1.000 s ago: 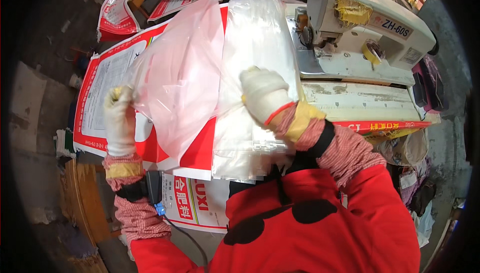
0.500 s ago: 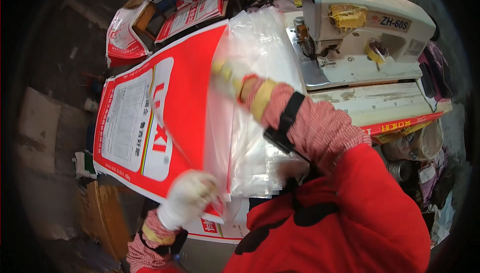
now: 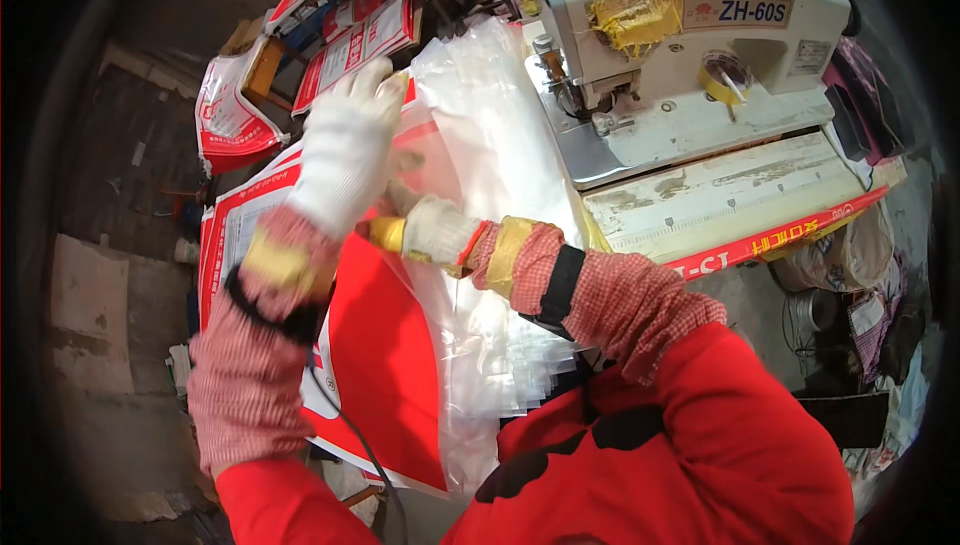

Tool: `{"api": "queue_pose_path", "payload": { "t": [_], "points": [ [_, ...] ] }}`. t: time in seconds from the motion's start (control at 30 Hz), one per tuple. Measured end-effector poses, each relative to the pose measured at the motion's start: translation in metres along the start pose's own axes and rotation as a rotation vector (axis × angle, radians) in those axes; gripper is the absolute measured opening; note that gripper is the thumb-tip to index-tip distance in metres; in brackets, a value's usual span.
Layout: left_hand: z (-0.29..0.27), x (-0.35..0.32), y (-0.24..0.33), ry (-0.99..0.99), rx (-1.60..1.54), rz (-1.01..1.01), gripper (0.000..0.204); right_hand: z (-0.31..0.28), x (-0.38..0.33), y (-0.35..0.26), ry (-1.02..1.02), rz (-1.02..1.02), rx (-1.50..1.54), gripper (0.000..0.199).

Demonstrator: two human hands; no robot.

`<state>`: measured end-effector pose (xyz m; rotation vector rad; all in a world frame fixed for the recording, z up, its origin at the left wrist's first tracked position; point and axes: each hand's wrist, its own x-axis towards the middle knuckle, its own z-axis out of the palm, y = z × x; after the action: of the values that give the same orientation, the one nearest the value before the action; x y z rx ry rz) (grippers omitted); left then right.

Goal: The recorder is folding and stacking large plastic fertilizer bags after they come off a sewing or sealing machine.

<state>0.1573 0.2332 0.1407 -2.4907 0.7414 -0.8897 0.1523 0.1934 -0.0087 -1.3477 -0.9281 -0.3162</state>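
Note:
A red and white printed sack lies in front of me, with a stack of clear plastic bags along its right side. My left hand, in a white knit glove, reaches across the sack to its far end, fingers stretched out and slightly apart. Close to its wrist is my right hand, gloved in white with yellow on the fingers. Its fingers are bent together at the sack's right edge, on a sheet of clear plastic; their tips are partly hidden. Some of the clear film overlaps the red sack.
A pale industrial sewing machine stands at the right, with a roll of yellow tape on it. More printed sacks hang over frames at the far left. A dark cable runs down beside my left arm.
My left hand has moved from the sack's near corner up to its far end. My right hand has drawn nearer and leftward. The sack's printed side is now largely covered by my left arm.

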Motion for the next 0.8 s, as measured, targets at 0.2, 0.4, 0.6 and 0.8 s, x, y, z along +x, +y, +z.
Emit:
{"api": "queue_pose_path", "payload": {
  "t": [0.2,0.4,0.6,0.8],
  "points": [
    [0.068,-0.013,0.016,-0.931,-0.506,0.041,0.005,-0.027,-0.002,-0.036,-0.858,0.563,0.106,0.060],
    [0.066,0.006,-0.015,-0.431,0.405,-0.162,0.020,-0.034,0.003,-0.047,-0.813,0.725,0.175,0.049],
    [0.081,0.019,-0.027,-0.818,0.244,-0.489,0.023,-0.009,-0.001,-0.041,-0.905,0.215,-0.338,0.033],
    [-0.020,0.119,-0.085,-0.717,0.581,-0.218,0.022,0.010,-0.088,-0.140,-0.793,-0.605,-0.372,0.036]
  ]
}}
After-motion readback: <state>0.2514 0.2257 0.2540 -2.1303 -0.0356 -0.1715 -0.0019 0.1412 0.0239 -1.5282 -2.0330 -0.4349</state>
